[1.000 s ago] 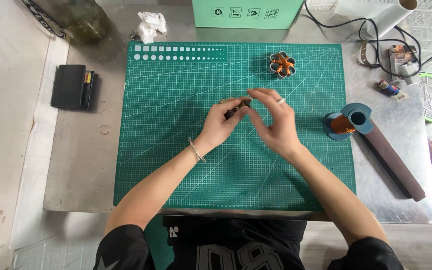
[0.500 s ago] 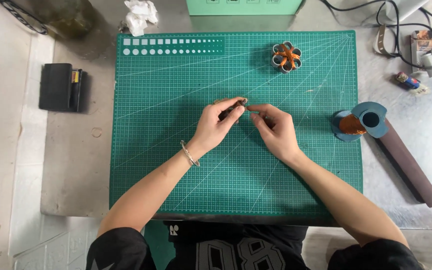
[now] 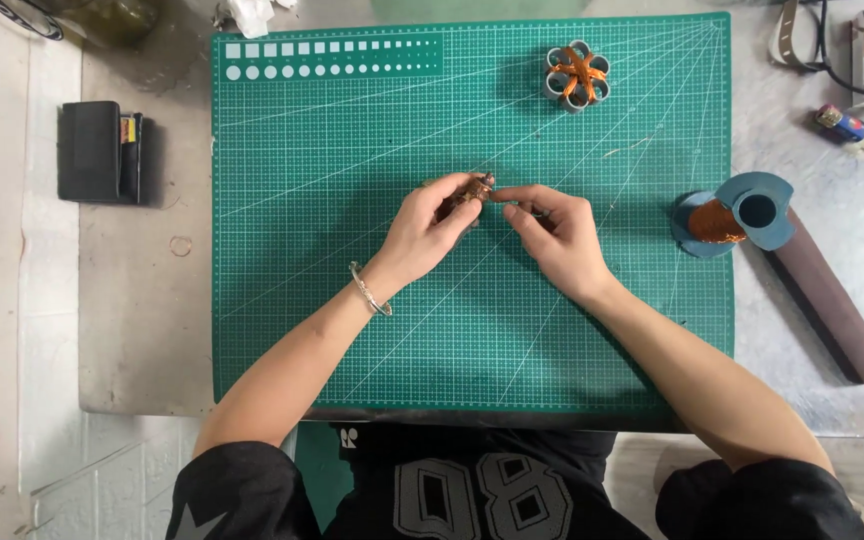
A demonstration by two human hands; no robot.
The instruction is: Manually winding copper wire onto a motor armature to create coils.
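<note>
Both hands [image 3: 497, 225] pinching a small coppery piece [image 3: 474, 190] mid-mat, wire spool [image 3: 727, 215] well right

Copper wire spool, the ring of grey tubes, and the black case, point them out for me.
copper wire spool [image 3: 714, 222], head view, on the wound copper.
ring of grey tubes [image 3: 577, 77], head view, on its orange-tied centre.
black case [image 3: 90, 150], head view, on its lid.

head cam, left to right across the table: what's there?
Black case → green cutting mat → left hand pinching a small coppery piece → right hand → blue spool of copper wire → dark brown bar.
</note>
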